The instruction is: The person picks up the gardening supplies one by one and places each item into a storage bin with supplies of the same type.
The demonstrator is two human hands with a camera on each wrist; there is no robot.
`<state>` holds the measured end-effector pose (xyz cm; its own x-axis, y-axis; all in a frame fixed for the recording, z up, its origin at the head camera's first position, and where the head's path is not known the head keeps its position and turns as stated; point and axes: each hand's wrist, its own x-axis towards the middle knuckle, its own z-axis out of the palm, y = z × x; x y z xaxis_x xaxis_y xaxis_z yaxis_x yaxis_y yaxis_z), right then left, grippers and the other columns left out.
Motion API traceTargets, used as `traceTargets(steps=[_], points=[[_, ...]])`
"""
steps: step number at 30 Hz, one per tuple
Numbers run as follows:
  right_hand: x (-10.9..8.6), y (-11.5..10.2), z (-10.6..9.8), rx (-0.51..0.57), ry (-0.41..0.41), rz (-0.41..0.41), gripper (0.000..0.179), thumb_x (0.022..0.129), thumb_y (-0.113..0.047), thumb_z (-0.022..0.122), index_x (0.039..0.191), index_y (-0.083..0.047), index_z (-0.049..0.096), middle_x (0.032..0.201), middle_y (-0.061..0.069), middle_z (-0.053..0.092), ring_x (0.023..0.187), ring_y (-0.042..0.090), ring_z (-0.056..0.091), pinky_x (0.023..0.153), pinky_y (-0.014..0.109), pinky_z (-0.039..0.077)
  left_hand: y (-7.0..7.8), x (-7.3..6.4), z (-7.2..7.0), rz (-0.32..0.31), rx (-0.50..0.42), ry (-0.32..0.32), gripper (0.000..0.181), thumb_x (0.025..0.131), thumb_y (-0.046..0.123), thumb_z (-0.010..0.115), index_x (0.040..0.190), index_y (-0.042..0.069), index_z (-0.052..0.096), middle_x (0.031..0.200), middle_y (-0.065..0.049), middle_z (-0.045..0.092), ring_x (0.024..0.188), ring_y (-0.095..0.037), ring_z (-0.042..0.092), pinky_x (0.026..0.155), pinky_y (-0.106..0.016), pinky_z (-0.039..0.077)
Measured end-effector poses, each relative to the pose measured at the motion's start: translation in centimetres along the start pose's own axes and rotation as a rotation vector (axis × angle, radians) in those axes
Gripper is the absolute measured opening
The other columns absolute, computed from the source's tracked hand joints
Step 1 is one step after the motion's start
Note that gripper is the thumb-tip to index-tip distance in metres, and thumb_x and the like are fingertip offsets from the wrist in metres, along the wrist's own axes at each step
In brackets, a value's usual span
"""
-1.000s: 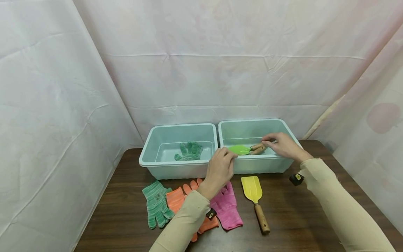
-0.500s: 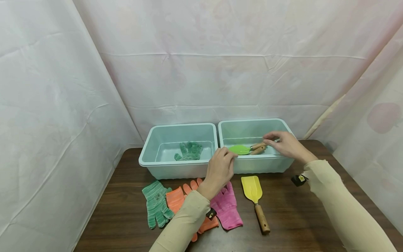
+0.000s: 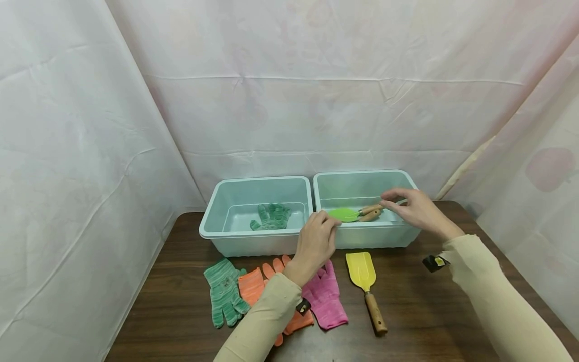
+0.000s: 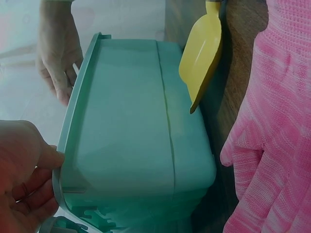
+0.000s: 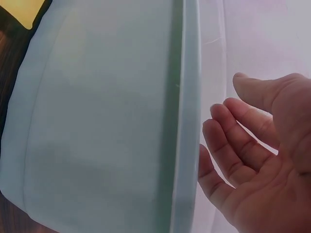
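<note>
My left hand (image 3: 315, 244) grips the rim of the right pale-green bin (image 3: 366, 236) at its near left corner. In the left wrist view the thumb lies on the rim's outside and curled fingers are on the other side. Over the right end of that bin is my right hand (image 3: 416, 211), its fingers loosely bent and holding nothing in the right wrist view (image 5: 252, 145). Below and left of it, a trowel with a bright green blade (image 3: 344, 215) and a second wooden handle (image 3: 371, 216) lie inside; the second tool's head is mostly hidden.
The left bin (image 3: 253, 244) holds a green glove (image 3: 273, 217). On the wooden table (image 3: 176, 281) in front lie a green glove (image 3: 226, 291), orange gloves (image 3: 252, 285) partly under the left forearm, a pink glove (image 3: 326, 301) and a yellow scoop (image 3: 363, 271). Curtains (image 3: 316, 100) surround the table.
My right hand has drawn slightly right, off the wooden handles, with thumb and fingers a little further apart. The left hand stays on the rim.
</note>
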<state>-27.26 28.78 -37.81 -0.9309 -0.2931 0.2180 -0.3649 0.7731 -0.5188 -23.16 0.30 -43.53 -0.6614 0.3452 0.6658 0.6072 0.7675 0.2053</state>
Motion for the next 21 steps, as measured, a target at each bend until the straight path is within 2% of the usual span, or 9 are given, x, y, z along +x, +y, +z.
traceTargets(steps=[13, 18, 21], points=[[-2.1, -1.4, 0.5, 0.018, 0.056, -0.027, 0.031, 0.097, -0.035, 0.064, 0.120, -0.014, 0.069, 0.110, 0.005, 0.071, 0.101, 0.021, 0.065, 0.086, 0.047, 0.056, -0.1, -0.1, 0.3, 0.003, 0.002, 0.003, 0.018, 0.097, 0.011, 0.061, 0.101, 0.019, 0.077, 0.088, 0.005, 0.059, 0.080, -0.011, 0.055, 0.064, -0.018, 0.047], [-2.8, -2.1, 0.8, 0.027, 0.110, -0.033, 0.027, 0.095, -0.033, 0.067, 0.117, -0.016, 0.070, 0.110, 0.005, 0.072, 0.097, 0.018, 0.066, 0.084, 0.047, 0.056, -0.1, 0.0, 0.2, -0.001, 0.002, -0.003, 0.019, 0.097, 0.011, 0.060, 0.102, 0.019, 0.076, 0.089, 0.004, 0.059, 0.080, -0.011, 0.055, 0.065, -0.019, 0.047], [-3.2, -2.5, 1.0, 0.036, 0.143, -0.038, 0.026, 0.094, -0.034, 0.069, 0.114, -0.018, 0.072, 0.112, 0.004, 0.072, 0.095, 0.013, 0.066, 0.082, 0.042, 0.057, 0.0, 0.0, 0.1, -0.003, 0.007, -0.007, 0.019, 0.097, 0.011, 0.059, 0.102, 0.019, 0.076, 0.088, 0.004, 0.059, 0.080, -0.012, 0.055, 0.066, -0.019, 0.048]])
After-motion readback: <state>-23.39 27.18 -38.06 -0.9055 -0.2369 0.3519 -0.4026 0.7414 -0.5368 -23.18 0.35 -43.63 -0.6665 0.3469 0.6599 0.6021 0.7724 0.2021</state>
